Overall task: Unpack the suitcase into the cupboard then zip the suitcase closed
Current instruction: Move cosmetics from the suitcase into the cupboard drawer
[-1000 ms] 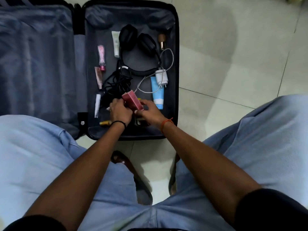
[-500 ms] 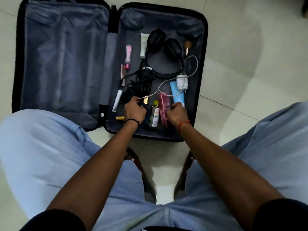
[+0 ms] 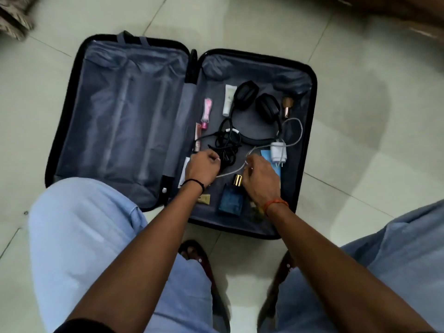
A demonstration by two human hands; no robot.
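The suitcase (image 3: 72, 131) lies open on the tiled floor (image 3: 360, 164), its left half holding nothing but grey lining and its right half holding the loose items. At the far end lie black headphones (image 3: 254, 102), a white tube (image 3: 228, 99), a pink bottle (image 3: 207, 112) and a small brown bottle (image 3: 287, 106); mid-way sit a tangled black cable (image 3: 228, 145) and a white charger (image 3: 278, 151) over a blue tube (image 3: 266, 153), and a blue perfume bottle (image 3: 230, 200) lies near. The left hand (image 3: 204, 168) is curled beside the black cable, though I cannot tell whether it grips it, while the right hand (image 3: 260, 179) pinches the white cable (image 3: 230, 173).
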